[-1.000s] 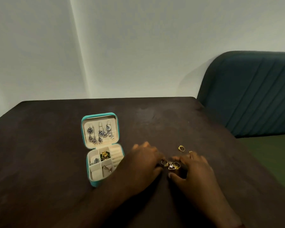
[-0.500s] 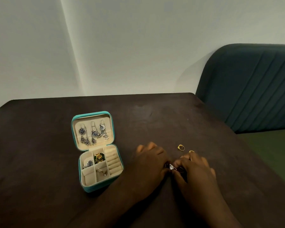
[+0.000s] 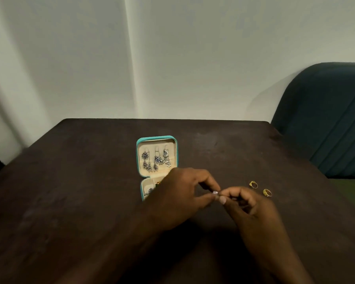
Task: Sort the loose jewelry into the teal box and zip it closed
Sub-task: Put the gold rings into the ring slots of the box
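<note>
Both hands have come up off the surface (image 3: pixel 86 201), where a second ago they lay flat over a huddle of rings. They now meet above it, just right of the teal box (image 3: pixel 156 137). The left hand (image 3: pixel 178 199) pinches a pale-stoned ring (image 3: pixel 215 193) between thumb and forefinger. The right hand (image 3: pixel 252 214) has its thumb and fingertip on the same piece, so each grip is closed on it. The right hand's other fingers are curled in, and I cannot tell whether they hide more rings.

The box lies open, its lid back and hung with silver drop earrings (image 3: pixel 156 159). The left hand covers most of the base, leaving only a corner of the compartments showing. Two gold rings (image 3: pixel 253 184) remain loose on the surface beyond the right hand, close together.

The likeliest slip is at this handover. The ring is tiny and two fingertip grips share it, so if one lets go before the other is sure, it drops. On the dark surface it could be hard to find.

Reaching for the ring slots, the left wrist could nudge the light box. The right forearm could sweep the two gold rings away. Later, a dangling earring could catch in the zip.
</note>
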